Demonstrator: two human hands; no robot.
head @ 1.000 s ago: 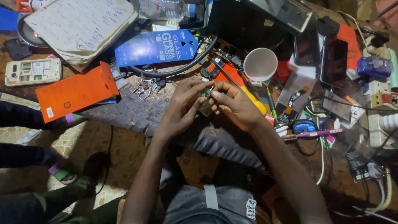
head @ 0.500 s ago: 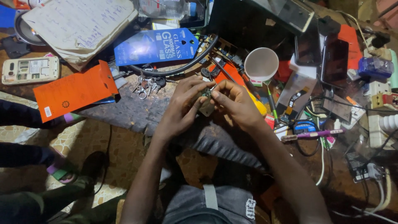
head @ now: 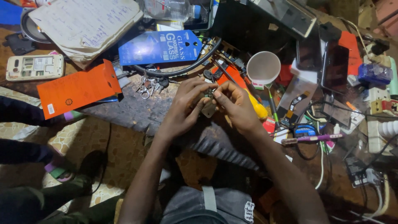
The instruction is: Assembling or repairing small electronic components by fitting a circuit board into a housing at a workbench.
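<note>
Near the frame's centre the left hand (head: 186, 108) cradled a small circuit part (head: 208, 108) from below, its fingers curled shut around it to keep it steady; the right hand (head: 234, 105) pinched the part's top edge, fingertips closed tight, apparently for fine work; just beyond lay a yellow-handled screwdriver (head: 255, 107) within reach, keys (head: 149, 85), a white cup (head: 263, 68), and, upper left, an orange packet (head: 76, 89) on the cluttered surface (head: 124, 110).
</note>
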